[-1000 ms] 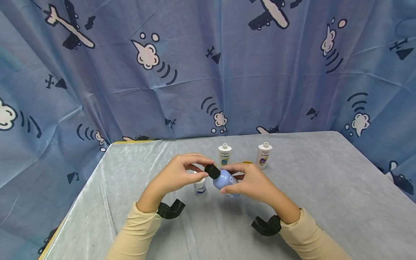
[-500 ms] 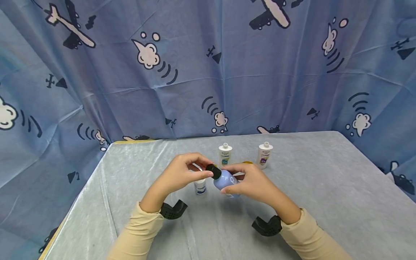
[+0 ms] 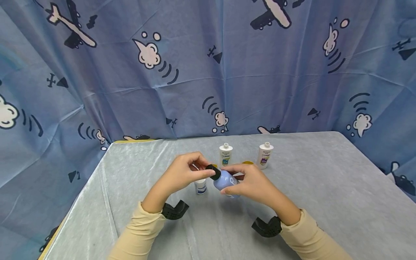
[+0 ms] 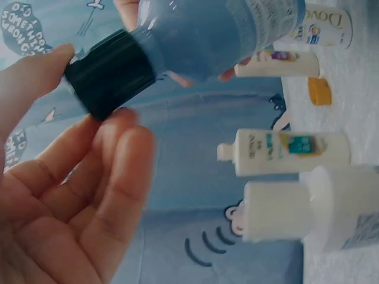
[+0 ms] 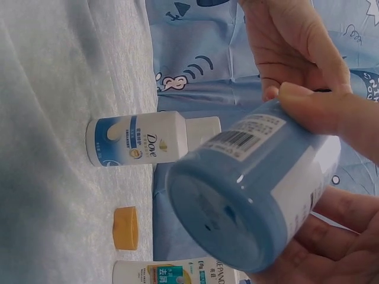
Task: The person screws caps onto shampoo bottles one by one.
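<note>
I see the left hand pinching the black cap, the right hand gripping the blue bottle, a white bottle beyond both

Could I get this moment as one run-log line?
left hand: pinches black cap; right hand: holds blue bottle, tilted; black cap: on blue bottle; yellow cap: on table

One blue bottle, four white bottles, two yellow caps, one black cap, two hands
</note>
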The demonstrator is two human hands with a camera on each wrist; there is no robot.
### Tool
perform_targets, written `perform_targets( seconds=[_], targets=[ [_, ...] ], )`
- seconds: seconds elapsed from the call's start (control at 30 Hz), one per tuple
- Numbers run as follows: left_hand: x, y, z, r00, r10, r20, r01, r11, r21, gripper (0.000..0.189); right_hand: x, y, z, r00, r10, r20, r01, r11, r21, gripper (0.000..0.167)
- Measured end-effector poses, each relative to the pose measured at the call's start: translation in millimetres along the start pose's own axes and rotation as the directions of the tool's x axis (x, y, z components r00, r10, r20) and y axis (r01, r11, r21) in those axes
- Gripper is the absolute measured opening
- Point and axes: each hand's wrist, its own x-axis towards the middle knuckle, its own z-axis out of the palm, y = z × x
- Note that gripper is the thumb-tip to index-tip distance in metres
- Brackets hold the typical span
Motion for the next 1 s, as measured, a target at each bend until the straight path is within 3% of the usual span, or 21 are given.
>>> perform_targets(
  seconds=[0.1, 0.2, 0.33, 0.73, 0.87, 1.0],
  targets=[
    [-0.7, 0.2, -2.7, 1.0, 0.025, 0.015, -0.024, 1.0, -0.015, 0.027, 0.0, -0.2, -0.3, 1.0, 0.008, 0.0, -0.008, 1.0, 0.006, 0.057],
    [-1.6, 0.2, -5.5, 0.994, 0.095, 0.046, -0.092, 0.994, -0.052, 0.035, -0.1, -0.8, -1.1, 1.0, 0.02, -0.006, -0.02, 1.0, 0.007, 0.057],
    [-2.2, 0.3, -6.7, 0.984, 0.162, 0.076, -0.155, 0.984, -0.091, 0.03, -0.2, -1.6, -2.1, 1.0, 0.025, -0.005, -0.025, 1.0, 0.003, 0.057],
    [-0.5, -0.5, -0.2, 0.993, 0.114, 0.026, -0.114, 0.993, 0.008, 0.026, -0.5, 0.2, -1.2, 0.999, 0.022, 0.027, -0.023, 1.0, 0.018, 0.057],
    [-0.6, -1.2, -2.0, 0.993, 0.11, 0.04, -0.11, 0.994, -0.013, 0.031, -0.5, 0.6, -1.2, 1.0, 0.016, 0.02, -0.016, 1.0, 0.017, 0.058],
    [-1.8, -2.1, -5.1, 0.985, 0.151, 0.08, -0.146, 0.987, -0.061, 0.035, -0.7, -0.3, -2.3, 1.0, 0.014, 0.01, -0.015, 1.0, 0.013, 0.058]
  ],
)
